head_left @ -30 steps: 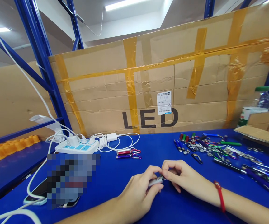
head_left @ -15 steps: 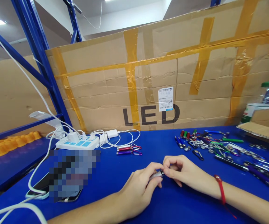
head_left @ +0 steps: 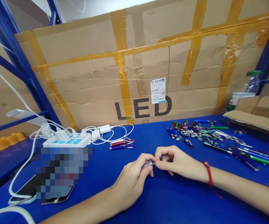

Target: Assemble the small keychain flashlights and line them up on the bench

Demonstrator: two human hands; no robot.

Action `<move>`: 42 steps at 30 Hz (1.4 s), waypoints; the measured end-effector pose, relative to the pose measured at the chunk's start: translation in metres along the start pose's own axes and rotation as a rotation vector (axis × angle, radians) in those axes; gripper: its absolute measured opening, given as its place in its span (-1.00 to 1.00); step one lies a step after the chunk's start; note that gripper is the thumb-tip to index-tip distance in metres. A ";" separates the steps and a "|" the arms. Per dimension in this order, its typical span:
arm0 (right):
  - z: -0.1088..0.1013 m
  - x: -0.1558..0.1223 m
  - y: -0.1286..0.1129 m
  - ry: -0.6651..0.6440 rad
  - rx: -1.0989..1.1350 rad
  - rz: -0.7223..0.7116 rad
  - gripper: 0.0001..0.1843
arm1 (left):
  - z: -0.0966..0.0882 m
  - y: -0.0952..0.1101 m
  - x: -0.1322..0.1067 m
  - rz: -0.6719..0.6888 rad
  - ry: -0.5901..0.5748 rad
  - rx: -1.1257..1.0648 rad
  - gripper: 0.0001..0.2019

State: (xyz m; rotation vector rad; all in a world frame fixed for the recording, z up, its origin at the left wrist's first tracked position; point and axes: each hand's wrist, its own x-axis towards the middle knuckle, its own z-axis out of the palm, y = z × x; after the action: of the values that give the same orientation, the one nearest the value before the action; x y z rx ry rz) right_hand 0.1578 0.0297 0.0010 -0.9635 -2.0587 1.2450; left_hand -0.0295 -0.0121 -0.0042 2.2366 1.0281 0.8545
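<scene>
A power strip [head_left: 66, 141] with cables [head_left: 115, 132] lies on the blue surface [head_left: 172, 199] before a taped carton [head_left: 90, 62]; a bottle [head_left: 244, 93] stands right.

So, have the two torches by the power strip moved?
No. The torches lie just right of the power strip, as before; only the view shifted.

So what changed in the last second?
Almost nothing: left hand and right hand still pinch the small silver torch between them over the blue table; nothing taken up or let go. Only the camera tipped down. The power strip, two keychain torches and parts pile lie as before.
</scene>
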 end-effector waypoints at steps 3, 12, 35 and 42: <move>-0.001 0.000 0.000 0.009 0.002 0.005 -0.54 | -0.001 0.000 0.001 -0.005 0.011 -0.018 -0.79; 0.000 -0.002 0.000 0.107 -0.035 0.003 -0.59 | -0.001 -0.001 0.001 -0.022 0.017 -0.017 -0.78; -0.014 -0.012 -0.008 0.196 -0.703 -0.478 -0.80 | 0.000 0.000 0.003 -0.046 0.015 0.009 -0.78; -0.013 -0.008 -0.009 0.199 -0.406 -0.410 -0.74 | -0.001 -0.001 0.004 0.057 0.026 0.080 -0.76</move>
State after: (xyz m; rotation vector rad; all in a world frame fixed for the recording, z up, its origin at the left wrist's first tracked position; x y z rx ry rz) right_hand 0.1697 0.0265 0.0141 -0.7399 -2.2402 0.5125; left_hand -0.0284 -0.0082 -0.0028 2.3376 1.0321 0.8827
